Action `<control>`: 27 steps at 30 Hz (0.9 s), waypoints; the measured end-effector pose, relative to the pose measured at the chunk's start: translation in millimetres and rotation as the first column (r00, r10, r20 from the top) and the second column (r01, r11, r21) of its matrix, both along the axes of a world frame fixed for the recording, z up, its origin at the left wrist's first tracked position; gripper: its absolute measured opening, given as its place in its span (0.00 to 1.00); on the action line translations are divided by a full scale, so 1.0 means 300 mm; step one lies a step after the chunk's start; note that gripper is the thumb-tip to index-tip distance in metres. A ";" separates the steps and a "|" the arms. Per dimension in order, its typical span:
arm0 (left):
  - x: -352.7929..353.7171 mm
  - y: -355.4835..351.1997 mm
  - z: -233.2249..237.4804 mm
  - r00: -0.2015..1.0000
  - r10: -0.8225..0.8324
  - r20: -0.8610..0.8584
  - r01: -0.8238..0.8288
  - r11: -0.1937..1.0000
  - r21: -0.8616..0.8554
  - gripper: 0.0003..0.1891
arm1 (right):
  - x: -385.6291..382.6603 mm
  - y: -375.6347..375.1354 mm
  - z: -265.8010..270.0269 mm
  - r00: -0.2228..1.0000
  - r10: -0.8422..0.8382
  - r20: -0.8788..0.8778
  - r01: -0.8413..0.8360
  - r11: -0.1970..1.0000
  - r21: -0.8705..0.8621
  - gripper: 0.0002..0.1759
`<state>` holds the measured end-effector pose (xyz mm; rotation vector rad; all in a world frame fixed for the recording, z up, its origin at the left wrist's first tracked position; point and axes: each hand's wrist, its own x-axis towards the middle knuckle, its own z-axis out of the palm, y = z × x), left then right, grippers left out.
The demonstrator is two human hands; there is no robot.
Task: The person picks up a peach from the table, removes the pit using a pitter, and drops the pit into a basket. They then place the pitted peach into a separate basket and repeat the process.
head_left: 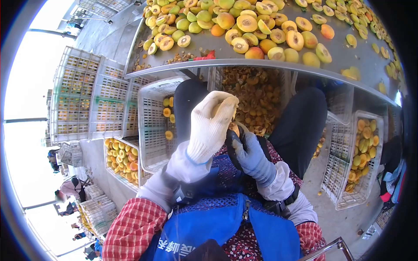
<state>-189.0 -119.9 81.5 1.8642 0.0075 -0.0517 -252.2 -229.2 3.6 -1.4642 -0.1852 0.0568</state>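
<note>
My left hand (214,122), in a white knitted glove, is closed with its fingertips pinched together. A small yellowish bit shows at those fingertips, too hidden to name. Just below and to the right, my right hand (250,154), in a blue-grey glove with black palm and fingers, is closed on an apricot piece (235,128) with orange flesh and a brown middle. Most of that piece is covered by the fingers. Both hands are close together above my lap. Beyond them, a crate of fruit scraps (254,93) stands between my knees, under the table edge.
A metal table (200,63) ahead bears many whole and halved apricots (248,24). To my left are a white crate (152,130) with a few halves, stacked crates (78,95) and a filled crate (122,158). Another apricot crate (355,156) stands tilted in view at right.
</note>
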 end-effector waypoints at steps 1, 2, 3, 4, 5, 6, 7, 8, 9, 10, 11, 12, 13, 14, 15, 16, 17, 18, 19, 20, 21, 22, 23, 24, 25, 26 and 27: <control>0.006 0.005 0.003 0.999 -0.034 0.003 0.034 0.999 0.028 0.10 | -0.006 0.002 -0.007 1.000 0.003 0.001 -0.003 1.000 0.022 0.21; 0.015 0.007 0.007 0.998 -0.069 0.009 0.068 0.996 0.053 0.10 | -0.008 -0.001 -0.011 1.000 0.004 0.005 -0.004 0.999 0.041 0.21; 0.022 0.008 0.011 0.994 -0.104 0.014 0.102 0.992 0.078 0.10 | -0.006 -0.008 -0.008 0.991 0.073 -0.109 -0.059 0.991 0.122 0.21; 0.028 0.011 0.009 0.994 -0.096 -0.059 0.098 0.995 0.032 0.10 | -0.004 -0.017 -0.002 0.965 0.150 -0.216 -0.104 0.972 0.209 0.21; 0.033 0.015 0.005 0.987 -0.091 -0.132 0.090 0.996 -0.013 0.10 | -0.002 -0.022 0.002 0.922 0.232 -0.311 -0.137 0.944 0.299 0.21; 0.035 0.017 0.003 0.975 -0.088 -0.204 0.078 0.995 -0.058 0.10 | -0.010 -0.018 -0.008 0.936 0.192 -0.294 -0.101 0.949 0.299 0.21; 0.034 0.012 0.002 0.981 -0.075 -0.177 0.061 0.995 -0.082 0.10 | -0.022 -0.012 -0.028 0.950 0.149 -0.276 -0.063 0.952 0.299 0.21; 0.025 0.003 -0.001 0.987 -0.061 -0.151 0.045 0.993 -0.106 0.10 | -0.028 -0.008 -0.040 0.960 0.106 -0.260 -0.024 0.954 0.300 0.22; 0.013 -0.005 -0.005 0.991 -0.044 -0.127 0.027 0.991 -0.132 0.10 | -0.028 -0.007 -0.038 0.989 -0.003 -0.147 0.024 0.989 0.145 0.22; 0.001 -0.014 -0.010 0.995 -0.001 -0.100 -0.015 0.987 -0.160 0.09 | -0.025 -0.003 -0.031 0.996 -0.093 -0.015 0.093 0.996 -0.007 0.23; -0.011 -0.023 -0.015 0.996 0.043 -0.073 -0.056 0.980 -0.189 0.09 | -0.022 -0.001 -0.021 0.979 -0.160 0.129 0.178 0.973 -0.148 0.23; -0.020 -0.031 -0.016 0.995 0.087 -0.045 -0.095 0.971 -0.219 0.09 | -0.013 -0.004 -0.002 0.980 -0.152 0.130 0.172 0.972 -0.162 0.24; -0.032 -0.042 -0.003 0.990 0.132 -0.053 -0.140 0.966 -0.216 0.09 | -0.006 -0.010 0.025 0.981 -0.146 0.130 0.167 0.970 -0.174 0.25; -0.034 -0.044 -0.008 0.990 0.136 -0.034 -0.140 0.964 -0.225 0.09 | -0.003 -0.016 0.042 0.982 -0.140 0.127 0.163 0.969 -0.187 0.25; -0.035 -0.044 -0.018 0.990 0.140 -0.016 -0.140 0.962 -0.234 0.09 | 0.000 -0.020 0.049 0.980 -0.136 0.144 0.163 0.966 -0.199 0.25; -0.036 -0.043 -0.024 0.989 0.146 0.002 -0.142 0.960 -0.242 0.09 | 0.003 -0.023 0.053 0.979 -0.130 0.160 0.162 0.964 -0.211 0.26; -0.037 -0.040 -0.023 0.992 0.124 -0.001 -0.122 0.968 -0.218 0.08 | 0.004 -0.027 0.057 0.977 -0.124 0.174 0.162 0.961 -0.222 0.26; -0.035 -0.033 -0.021 0.995 0.101 -0.005 -0.100 0.976 -0.193 0.08 | 0.005 -0.034 0.064 0.989 -0.085 0.122 0.110 0.972 -0.208 0.26; -0.032 -0.028 -0.020 0.997 0.078 -0.010 -0.079 0.983 -0.168 0.08 | 0.006 -0.043 0.071 0.997 -0.045 0.070 0.058 0.980 -0.191 0.25; -0.026 -0.028 -0.016 0.998 0.061 -0.004 -0.061 0.989 -0.138 0.08 | 0.008 -0.048 0.072 1.000 -0.001 0.020 0.004 0.985 -0.170 0.25; -0.018 -0.027 -0.010 0.999 0.045 0.000 -0.045 0.993 -0.106 0.09 | 0.005 -0.046 0.067 1.000 -0.001 0.028 0.005 0.989 -0.146 0.25; -0.009 -0.027 -0.007 1.000 0.026 0.005 -0.025 0.997 -0.075 0.09 | 0.002 -0.043 0.057 0.999 -0.005 0.038 0.009 0.992 -0.123 0.25; 0.007 -0.021 -0.009 0.999 -0.033 0.025 0.034 0.999 -0.043 0.09 | 0.002 -0.040 0.045 0.999 -0.009 0.051 0.014 0.995 -0.100 0.24; 0.023 -0.011 -0.014 0.995 -0.092 0.040 0.092 0.996 -0.009 0.09 | -0.003 -0.034 0.018 1.000 0.008 0.011 -0.008 0.998 -0.063 0.24; 0.034 -0.002 -0.017 0.988 -0.149 0.049 0.147 0.989 0.025 0.08 | -0.013 -0.026 -0.019 0.999 0.030 -0.031 -0.031 0.999 -0.025 0.24; 0.050 0.001 -0.007 0.983 -0.180 -0.041 0.180 0.983 0.015 0.08 | -0.015 -0.021 -0.043 0.996 0.053 -0.067 -0.052 0.999 0.013 0.24; 0.064 0.001 0.010 0.969 -0.210 -0.131 0.212 0.977 0.003 0.08 | -0.017 -0.021 -0.054 0.985 0.110 -0.130 -0.099 0.991 0.088 0.24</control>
